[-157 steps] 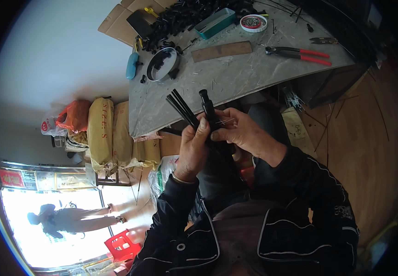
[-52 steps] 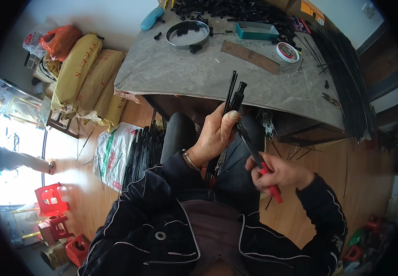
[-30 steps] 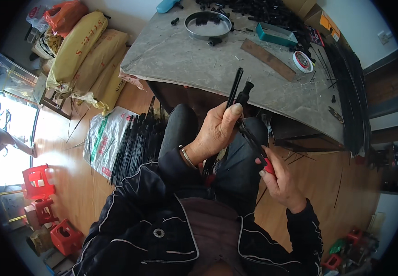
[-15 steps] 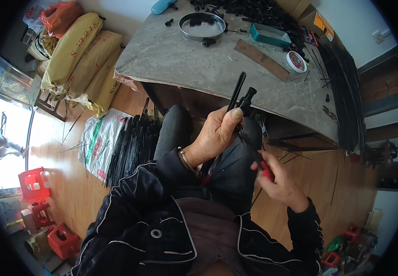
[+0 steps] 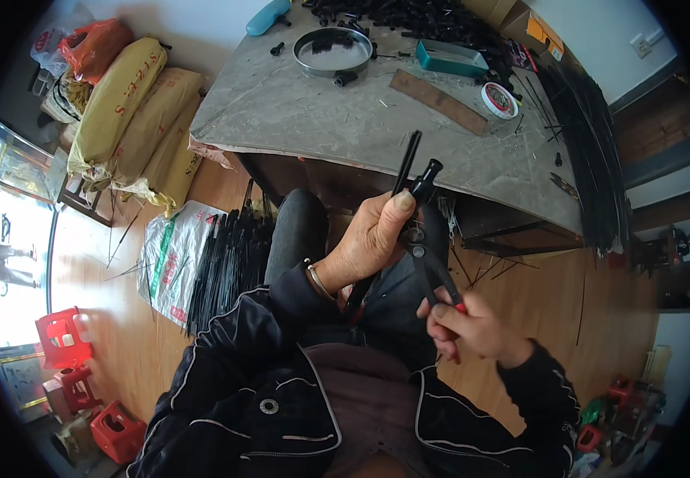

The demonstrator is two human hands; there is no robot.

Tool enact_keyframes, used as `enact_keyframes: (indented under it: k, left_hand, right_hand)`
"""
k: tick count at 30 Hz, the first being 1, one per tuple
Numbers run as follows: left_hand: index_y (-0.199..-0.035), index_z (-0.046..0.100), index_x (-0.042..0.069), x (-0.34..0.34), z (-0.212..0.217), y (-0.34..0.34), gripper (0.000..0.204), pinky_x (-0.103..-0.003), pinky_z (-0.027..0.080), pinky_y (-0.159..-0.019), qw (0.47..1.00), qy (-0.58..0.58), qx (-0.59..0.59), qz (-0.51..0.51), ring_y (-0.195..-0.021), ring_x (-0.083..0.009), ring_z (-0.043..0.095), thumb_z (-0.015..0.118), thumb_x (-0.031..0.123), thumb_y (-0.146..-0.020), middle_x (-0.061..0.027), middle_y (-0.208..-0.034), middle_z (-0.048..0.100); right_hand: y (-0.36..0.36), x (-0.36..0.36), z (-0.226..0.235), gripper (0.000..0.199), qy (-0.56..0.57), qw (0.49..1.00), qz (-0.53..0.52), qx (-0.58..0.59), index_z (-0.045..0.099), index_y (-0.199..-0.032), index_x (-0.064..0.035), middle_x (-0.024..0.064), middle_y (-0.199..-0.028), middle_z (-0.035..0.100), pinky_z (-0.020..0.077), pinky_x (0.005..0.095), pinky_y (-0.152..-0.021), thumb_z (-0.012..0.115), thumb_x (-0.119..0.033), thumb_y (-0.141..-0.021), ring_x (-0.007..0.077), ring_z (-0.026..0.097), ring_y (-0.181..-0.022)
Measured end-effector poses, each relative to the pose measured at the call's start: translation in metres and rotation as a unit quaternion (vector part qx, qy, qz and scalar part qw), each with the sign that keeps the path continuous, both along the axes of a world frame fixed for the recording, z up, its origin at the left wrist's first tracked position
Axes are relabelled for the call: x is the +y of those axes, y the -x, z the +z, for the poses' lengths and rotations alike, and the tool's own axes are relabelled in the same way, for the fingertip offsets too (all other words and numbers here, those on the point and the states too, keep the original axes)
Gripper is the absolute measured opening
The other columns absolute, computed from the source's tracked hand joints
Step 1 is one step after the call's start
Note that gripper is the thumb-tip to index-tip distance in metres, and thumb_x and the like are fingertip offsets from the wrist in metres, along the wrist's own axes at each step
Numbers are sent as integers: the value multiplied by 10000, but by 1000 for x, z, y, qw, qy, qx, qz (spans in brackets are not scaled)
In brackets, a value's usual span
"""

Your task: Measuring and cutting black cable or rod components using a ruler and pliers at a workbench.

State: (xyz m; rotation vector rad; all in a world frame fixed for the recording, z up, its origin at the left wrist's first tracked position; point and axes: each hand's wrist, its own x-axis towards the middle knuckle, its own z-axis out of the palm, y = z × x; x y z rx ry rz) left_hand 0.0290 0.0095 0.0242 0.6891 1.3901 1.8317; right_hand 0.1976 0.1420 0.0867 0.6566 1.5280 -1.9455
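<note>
My left hand (image 5: 367,239) is closed around thin black rods (image 5: 409,159) and a black cylindrical part with a flanged tip (image 5: 426,178), all pointing up past the thumb. My right hand (image 5: 472,325) grips pliers (image 5: 437,275) with dark arms and red on the handles. Their handles stand apart, and their head lies right beside my left fingers, below the cylindrical part. What the jaws touch is hard to make out. Over my lap, both hands are in front of the table's near edge.
The grey table (image 5: 281,119) holds a round metal tray (image 5: 333,64), a teal box (image 5: 450,59), a rusty metal strip (image 5: 438,102) and a small round tub (image 5: 499,101). Black rods (image 5: 229,263) lie on the floor at left. Stuffed sacks (image 5: 122,103) and red stools (image 5: 64,338) stand farther left.
The pliers' handles have spread apart, and their head now shows beside my left hand. My right hand has shifted slightly down. My left hand keeps its hold; the whole view has shifted a little.
</note>
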Motion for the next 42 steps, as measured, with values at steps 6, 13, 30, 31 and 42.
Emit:
enact_keyframes:
  k: [6,13,30,31,42]
  left_hand:
    - [-857,568,36,1,4,3,574,-204,336,-479,1000,-12,-25,-8,-578,-29,429,385,566,-982,33,-682,491]
    - [-848,566,33,2,-1,5,582,-210,333,-467,999,-3,-44,-29,-530,-35,417,386,571,-979,45,-618,463]
    - [-1011,521,22,6,-24,20,639,-229,291,-371,998,-31,-57,12,-404,-72,367,454,648,-900,7,-546,412]
    - [-1011,521,22,6,-26,20,639,-229,291,-371,998,-28,-55,9,-404,-72,367,454,648,-900,7,-546,412]
    - [-935,521,66,15,-23,12,449,-248,314,-345,997,-26,-53,45,-382,-86,388,622,501,-890,15,-548,417]
  right_hand:
    - [-6,-30,-34,266,115,987,-99,53,478,-920,-43,-13,-617,394,383,239,-463,485,-293,-1011,72,394,-488]
    - [2,6,11,272,120,991,-32,-49,481,-972,-36,2,-643,426,386,244,-459,482,-305,-1010,78,416,-497]
    - [12,27,14,332,-675,672,22,304,435,-925,-40,140,-844,568,427,416,-656,646,72,-695,351,584,-774]
    - [14,29,15,398,-699,623,14,351,435,-920,-51,115,-893,551,419,385,-698,654,111,-630,319,566,-817]
    - [23,22,4,485,-721,607,-6,334,430,-962,-69,91,-990,504,354,407,-860,670,117,-583,298,511,-948]
